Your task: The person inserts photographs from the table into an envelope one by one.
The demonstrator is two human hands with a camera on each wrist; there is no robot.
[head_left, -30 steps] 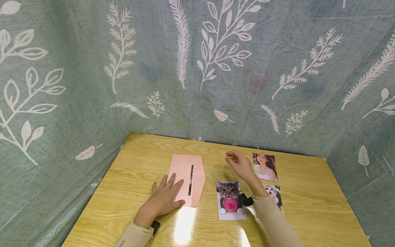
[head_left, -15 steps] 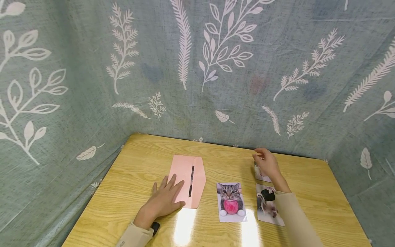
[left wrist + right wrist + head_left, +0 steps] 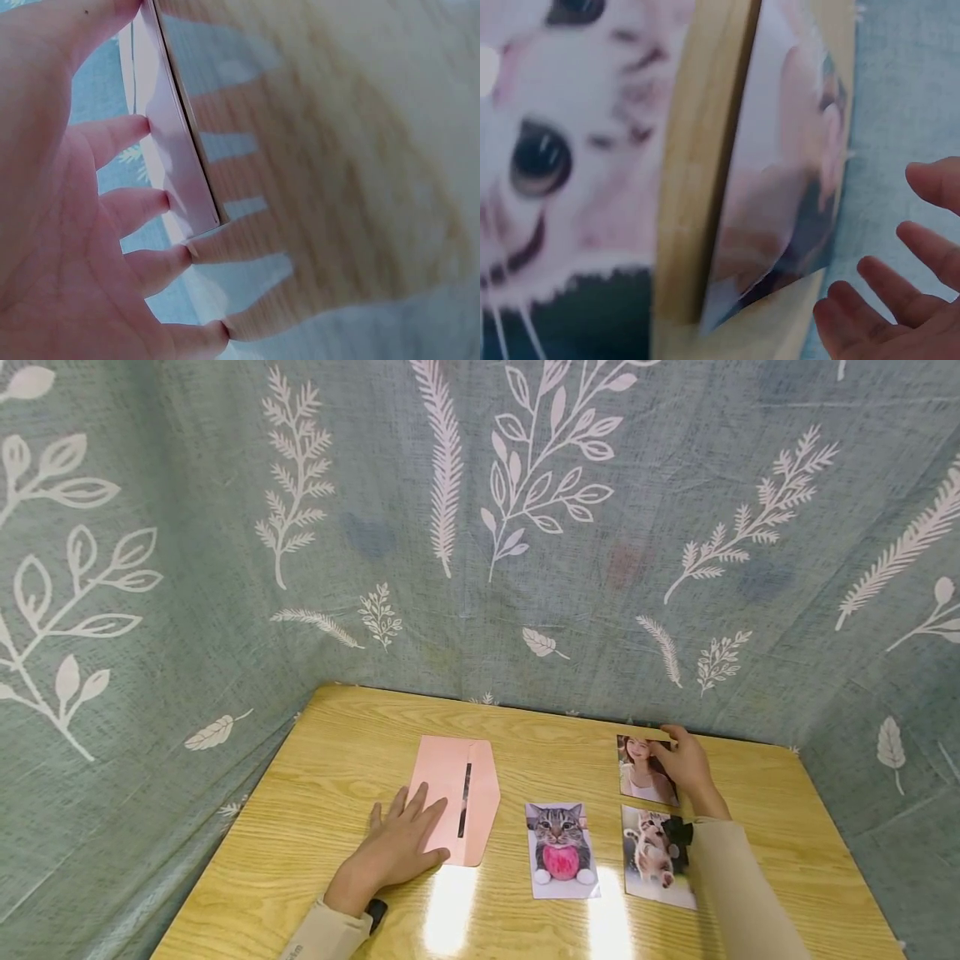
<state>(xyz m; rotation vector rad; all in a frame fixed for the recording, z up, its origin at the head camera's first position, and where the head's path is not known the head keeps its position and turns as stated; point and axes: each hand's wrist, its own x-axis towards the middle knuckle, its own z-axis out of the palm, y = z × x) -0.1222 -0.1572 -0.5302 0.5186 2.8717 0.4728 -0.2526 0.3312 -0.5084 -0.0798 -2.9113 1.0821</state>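
My left hand (image 3: 401,842) rests with spread fingers on a pink envelope (image 3: 444,762), flap to the right. A dark strip of something inside shows through the envelope's slit. Seen from the left wrist, the fingertips are at the edge of the envelope (image 3: 176,161). At the back right, my right hand (image 3: 688,766) is over the upper right corner of a photo of a person (image 3: 639,777). In the right wrist view its fingers (image 3: 922,247) are loosely bent, with nothing between them, beside that photo (image 3: 769,202). Just in front lies a kitten photo (image 3: 649,860).
A photo of a tabby cat with a pink apple (image 3: 561,852) lies between the envelope and the kitten photo. All lie flat on a wooden table (image 3: 360,718). A leaf-patterned grey-green curtain (image 3: 450,635) closes off the back and sides. Glare streaks cross the table's front.
My right hand has moved rightward from left of the portrait photo, across it, to its upper right corner, uncovering the kitten photo. My left hand has stayed on the envelope.
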